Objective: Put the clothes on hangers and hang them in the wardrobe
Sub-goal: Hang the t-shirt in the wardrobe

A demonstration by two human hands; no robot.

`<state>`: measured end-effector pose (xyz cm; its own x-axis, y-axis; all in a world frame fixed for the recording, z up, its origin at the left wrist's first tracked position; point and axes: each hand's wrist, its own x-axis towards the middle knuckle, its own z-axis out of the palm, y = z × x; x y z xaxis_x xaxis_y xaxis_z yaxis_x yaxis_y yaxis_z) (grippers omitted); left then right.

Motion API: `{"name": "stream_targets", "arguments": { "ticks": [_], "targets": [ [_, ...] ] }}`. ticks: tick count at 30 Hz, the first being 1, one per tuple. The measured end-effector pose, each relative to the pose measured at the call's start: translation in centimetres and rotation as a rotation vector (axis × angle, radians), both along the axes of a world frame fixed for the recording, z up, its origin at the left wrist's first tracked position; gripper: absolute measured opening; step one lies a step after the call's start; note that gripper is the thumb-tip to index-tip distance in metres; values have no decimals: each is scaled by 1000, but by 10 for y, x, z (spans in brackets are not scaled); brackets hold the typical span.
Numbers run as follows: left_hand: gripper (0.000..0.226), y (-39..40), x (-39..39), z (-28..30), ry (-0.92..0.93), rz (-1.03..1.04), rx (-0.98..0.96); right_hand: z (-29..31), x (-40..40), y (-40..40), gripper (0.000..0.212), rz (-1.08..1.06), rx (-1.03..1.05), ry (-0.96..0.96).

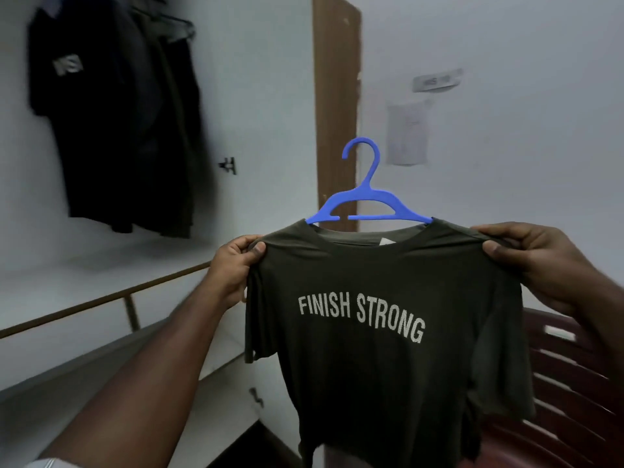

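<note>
Head view: left hand (236, 265) and right hand (526, 261) fingers pinch the olive T-shirt's (371, 349) shoulders on a blue hanger (368, 201).

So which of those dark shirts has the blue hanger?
The olive T-shirt reading FINISH STRONG, held at its shoulders by both hands, carries the blue hanger. The dark clothes already hanging in the wardrobe show none.

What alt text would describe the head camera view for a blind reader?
Two hands, left hand and right hand, hold a dark olive T-shirt reading FINISH STRONG by its shoulders on a blue hanger. Dark clothes hang in the open wardrobe at left.
</note>
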<state>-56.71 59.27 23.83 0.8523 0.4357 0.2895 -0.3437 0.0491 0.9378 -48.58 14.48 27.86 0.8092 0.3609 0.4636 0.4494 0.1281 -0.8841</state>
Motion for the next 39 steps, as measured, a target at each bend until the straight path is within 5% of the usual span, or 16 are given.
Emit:
{"name": "stream_targets", "arguments": {
  "ticks": [5,14,24,39],
  "targets": [
    [13,32,-41,11,-22,179,-18,7,19,56,49,182,13,12],
    [23,104,-96,32,43,348,-8,27,38,151,94,366,28,-50],
    [19,227,-114,53,-13,512,11,55,50,307,100,447,103,-62],
    [14,395,-90,105,-128,591,12,105,79,493,46,540,150,-45]
  ]
}}
